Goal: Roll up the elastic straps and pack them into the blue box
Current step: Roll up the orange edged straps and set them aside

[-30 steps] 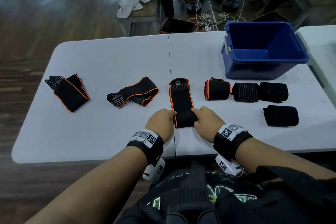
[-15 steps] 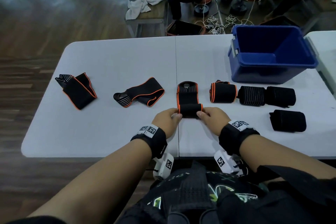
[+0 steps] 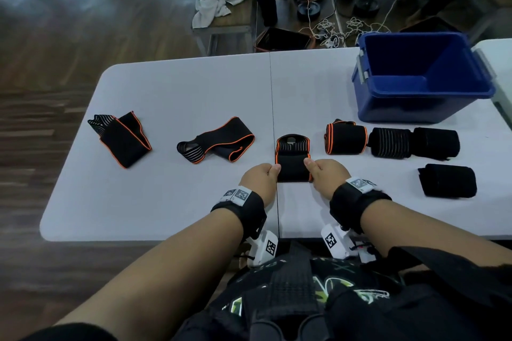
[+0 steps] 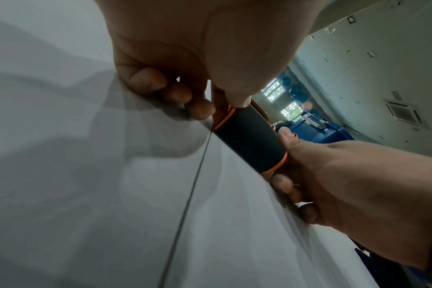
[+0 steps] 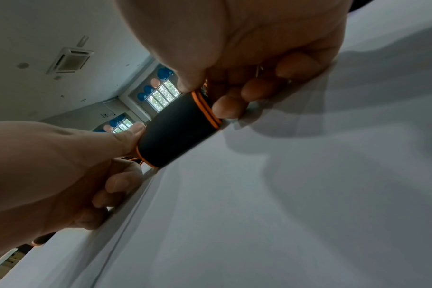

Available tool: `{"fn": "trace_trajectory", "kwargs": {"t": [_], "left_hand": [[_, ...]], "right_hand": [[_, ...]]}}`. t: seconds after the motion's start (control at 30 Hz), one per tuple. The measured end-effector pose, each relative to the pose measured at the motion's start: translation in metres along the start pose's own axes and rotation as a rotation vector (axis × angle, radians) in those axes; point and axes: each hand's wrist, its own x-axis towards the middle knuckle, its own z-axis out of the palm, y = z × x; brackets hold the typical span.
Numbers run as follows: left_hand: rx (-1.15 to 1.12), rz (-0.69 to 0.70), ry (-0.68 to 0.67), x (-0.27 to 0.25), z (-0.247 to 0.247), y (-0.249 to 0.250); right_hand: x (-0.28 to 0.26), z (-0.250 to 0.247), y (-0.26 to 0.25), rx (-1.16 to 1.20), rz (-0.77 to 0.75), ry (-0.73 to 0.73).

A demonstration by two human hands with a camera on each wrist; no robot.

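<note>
A black elastic strap with orange edging [image 3: 292, 163] lies on the white table [image 3: 166, 196], its near part wound into a roll [image 4: 249, 140] [image 5: 178, 132]. My left hand [image 3: 263, 177] pinches the roll's left end and my right hand [image 3: 324, 174] pinches its right end, thumbs on top. A short unrolled length stretches away from me. Two unrolled orange-edged straps lie to the left: one [image 3: 219, 141] in the middle and one [image 3: 122, 138] at the far left. Several finished rolls [image 3: 388, 142] sit in a row to the right. The blue box [image 3: 421, 80] stands open at the back right.
One more black roll [image 3: 447, 180] lies alone near the right front of the table. Beyond the table's far edge are seated people, a bench with white cloths [image 3: 221, 5] and loose cables [image 3: 329, 30] on the floor.
Both hands have rolled the strap away from me, so the roll is thicker and the flat length beyond it is shorter. The camera view has shifted slightly.
</note>
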Motion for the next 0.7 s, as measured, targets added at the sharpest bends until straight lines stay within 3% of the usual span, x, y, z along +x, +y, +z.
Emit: {"fn": "trace_trajectory", "kwargs": {"t": [0.33,0.43,0.57,0.7], "left_hand": [[0.045,0.005,0.022,0.009,-0.012,0.005],[-0.083,0.007,0.052,0.012,-0.019,0.005],[-0.172,0.078,-0.043,0.011,-0.025,0.010],[0.017,0.178,-0.121,0.001,-0.022,0.012]], "right_hand": [[0.001,-0.008,-0.004,0.011,0.056,-0.053],[-0.002,-0.008,-0.001,0.056,0.081,-0.010],[-0.005,-0.005,0.007,0.251,0.084,0.152],[-0.013,-0.009,0.019,0.347,0.089,0.138]]}}
